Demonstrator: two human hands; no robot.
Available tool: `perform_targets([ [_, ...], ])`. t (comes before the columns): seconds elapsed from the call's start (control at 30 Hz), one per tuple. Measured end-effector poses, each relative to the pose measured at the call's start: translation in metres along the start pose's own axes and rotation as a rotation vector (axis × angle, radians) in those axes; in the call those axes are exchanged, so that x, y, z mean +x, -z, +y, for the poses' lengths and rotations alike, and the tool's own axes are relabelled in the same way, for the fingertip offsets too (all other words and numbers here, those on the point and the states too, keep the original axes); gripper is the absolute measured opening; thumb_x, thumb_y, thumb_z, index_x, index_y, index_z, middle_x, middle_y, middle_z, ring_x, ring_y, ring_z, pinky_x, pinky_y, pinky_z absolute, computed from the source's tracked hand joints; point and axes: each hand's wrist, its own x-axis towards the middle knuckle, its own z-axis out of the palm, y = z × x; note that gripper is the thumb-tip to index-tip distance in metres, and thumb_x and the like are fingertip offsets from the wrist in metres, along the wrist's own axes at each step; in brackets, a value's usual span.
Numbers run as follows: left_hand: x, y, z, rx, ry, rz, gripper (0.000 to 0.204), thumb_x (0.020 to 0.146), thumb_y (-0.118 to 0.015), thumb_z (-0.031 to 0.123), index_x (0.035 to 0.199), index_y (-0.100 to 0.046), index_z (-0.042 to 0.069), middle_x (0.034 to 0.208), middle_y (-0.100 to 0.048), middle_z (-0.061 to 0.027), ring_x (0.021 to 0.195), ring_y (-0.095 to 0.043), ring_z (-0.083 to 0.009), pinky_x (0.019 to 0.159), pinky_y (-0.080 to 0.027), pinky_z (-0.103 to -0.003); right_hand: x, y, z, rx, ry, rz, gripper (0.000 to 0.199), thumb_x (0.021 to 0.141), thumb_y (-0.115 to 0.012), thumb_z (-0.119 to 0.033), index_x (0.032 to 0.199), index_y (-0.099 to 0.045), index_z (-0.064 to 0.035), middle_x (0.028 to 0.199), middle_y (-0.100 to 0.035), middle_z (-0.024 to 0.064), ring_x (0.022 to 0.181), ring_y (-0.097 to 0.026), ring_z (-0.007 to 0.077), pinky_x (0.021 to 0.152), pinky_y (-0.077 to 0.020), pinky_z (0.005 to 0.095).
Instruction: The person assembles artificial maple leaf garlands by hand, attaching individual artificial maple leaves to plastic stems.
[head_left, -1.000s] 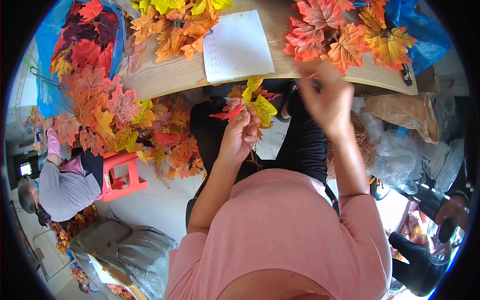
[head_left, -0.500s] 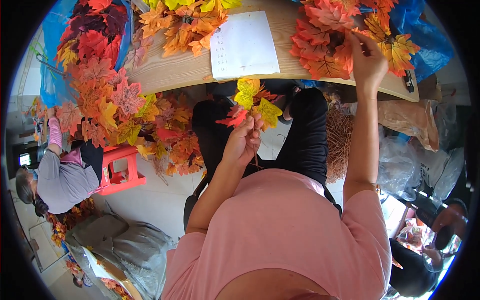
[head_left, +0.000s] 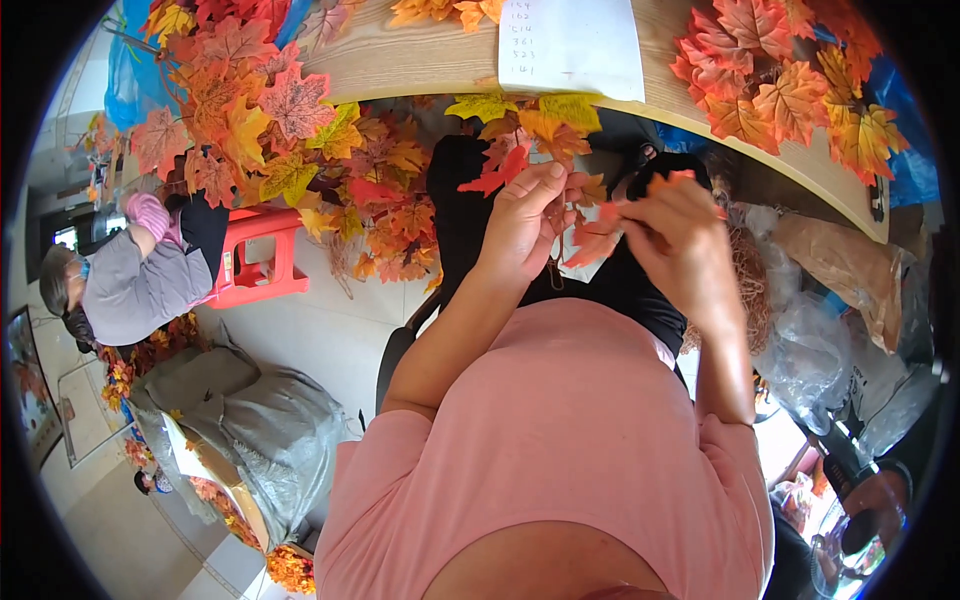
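Note:
My left hand is closed on the stem of a small spray of artificial maple leaves, with yellow, red and orange leaves fanning out above the fingers. Close beside it, my right hand pinches an orange-red artificial maple leaf, which points toward the left hand's stem. Whether the leaf touches that stem I cannot tell. Both hands are over my lap, just in front of the wooden table. A pile of red-orange maple leaves lies on the table at the right.
A handwritten white paper sheet lies on the table. Many leaf sprays hang over its left edge. A red stool and a seated person are at the left. Brown stems and plastic bags are at the right.
My right hand has come from the leaf pile on the table down to my left hand, bringing an orange-red leaf. The view has shifted; the left hand still holds its spray.

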Motion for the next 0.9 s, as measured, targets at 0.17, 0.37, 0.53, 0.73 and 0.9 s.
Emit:
perform_targets([
  [0.17, -0.004, 0.0, -0.004, -0.028, -0.013, -0.125, 0.014, 0.086, -0.059, 0.017, 0.091, -0.061, 0.004, 0.086, -0.061, -0.0045, 0.07, -0.055, -0.0097, 0.058, -0.046, -0.024, -0.008, -0.051, 0.018, 0.418, -0.328, 0.01, 0.01, 0.07, -0.067, -0.001, 0.08, -0.065, -0.0012, 0.067, -0.056, 0.0065, 0.064, -0.051, 0.0164, 0.06, -0.0417, 0.0286],
  [0.37, -0.002, 0.001, -0.007, 0.016, -0.051, -0.061, 0.014, 0.086, -0.058, 0.015, 0.091, -0.061, 0.002, 0.085, -0.06, -0.004, 0.064, -0.055, -0.0102, 0.054, -0.047, -0.024, -0.008, -0.06, 0.022, 0.693, -0.406, -0.009, 0.009, 0.075, -0.063, 0.002, 0.084, -0.065, 0.002, 0.076, -0.062, 0.0061, 0.069, -0.054, 0.0104, 0.06, -0.0457, 0.0217],
  [0.53, 0.0, -0.001, -0.008, 0.067, -0.056, -0.075, 0.015, 0.086, -0.058, 0.016, 0.092, -0.061, 0.002, 0.083, -0.06, -0.0045, 0.063, -0.055, -0.0101, 0.053, -0.047, -0.024, -0.007, -0.058, 0.025, 0.692, -0.415, -0.017, 0.009, 0.074, -0.065, 0.0, 0.084, -0.066, 0.0018, 0.074, -0.062, 0.0058, 0.069, -0.053, 0.0106, 0.059, -0.0452, 0.0221],
  [0.73, -0.008, 0.0, -0.003, 0.259, -0.098, -0.118, 0.018, 0.088, -0.056, 0.017, 0.093, -0.059, 0.001, 0.068, -0.056, -0.0048, 0.052, -0.055, -0.0131, 0.039, -0.044, -0.026, -0.009, -0.065, 0.029, 0.728, -0.471, -0.06, 0.009, 0.076, -0.064, -0.003, 0.083, -0.065, 0.0028, 0.073, -0.062, 0.0071, 0.062, -0.054, 0.0083, 0.058, -0.0438, 0.0214],
  [0.9, -0.01, 0.003, -0.012, 0.243, -0.077, -0.151, 0.016, 0.086, -0.058, 0.014, 0.091, -0.06, 0.0, 0.063, -0.055, -0.0048, 0.047, -0.052, -0.0107, 0.042, -0.044, -0.024, -0.009, -0.053, 0.026, 1.008, -0.749, -0.215, 0.011, 0.079, -0.062, -0.005, 0.082, -0.064, 0.0049, 0.071, -0.064, 0.0063, 0.063, -0.055, 0.0058, 0.056, -0.0425, 0.0194],
])
